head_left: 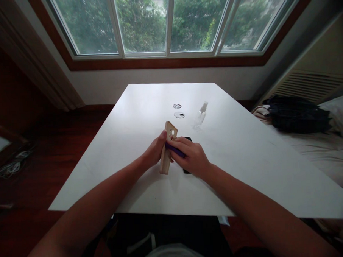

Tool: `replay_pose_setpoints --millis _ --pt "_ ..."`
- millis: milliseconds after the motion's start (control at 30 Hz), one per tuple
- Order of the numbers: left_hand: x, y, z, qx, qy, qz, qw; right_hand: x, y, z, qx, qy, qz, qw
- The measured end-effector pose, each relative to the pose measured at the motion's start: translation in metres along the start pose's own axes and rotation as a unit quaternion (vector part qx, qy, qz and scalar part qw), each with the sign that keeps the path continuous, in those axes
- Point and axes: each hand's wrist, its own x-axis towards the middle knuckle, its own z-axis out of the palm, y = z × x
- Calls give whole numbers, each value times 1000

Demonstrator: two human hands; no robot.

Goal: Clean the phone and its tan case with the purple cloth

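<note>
My left hand is closed around the edge of a beige phone case, which is held up at a tilt above the table with its camera holes at the top. My right hand is pressed against the case and closed on a dark purple cloth, which looks folded. Part of the cloth lies across the case; its rest is under my fingers. Beneath my right hand a black phone lies on the table, mostly covered by the hand.
On the white table, a clear spray bottle stands beyond my hands to the right. Two small round flat pieces, a ring-like one and a pale disc, lie left of it. A dark bag rests on the bed at right.
</note>
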Motion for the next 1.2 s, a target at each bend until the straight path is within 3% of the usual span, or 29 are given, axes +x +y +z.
replay_pose_setpoints --millis 100,267,333,500,700,833,967,1067,1200 --pt "-5 1 3 31 -20 -19 999 1 4 -1 -13 37 55 998" --pt "-14 6 7 82 -60 4 995 4 9 -4 -33 126 151 980" --pt "-15 8 8 93 -57 16 994 4 9 -4 -26 132 161 978" --pt "-14 6 9 98 -26 43 994 3 4 0 32 76 119 989" --pt "-2 3 4 35 67 123 990 -1 0 3 82 -2 45 996" --pt "2 5 3 -3 83 98 992 -2 0 3 75 -38 17 996" --pt "0 4 3 -2 47 76 996 -3 1 4 44 -7 32 999" --pt "-6 4 3 36 0 19 999 -2 3 4 23 30 84 996" --pt "-14 10 6 73 -43 14 996 1 8 2 -8 102 156 982"
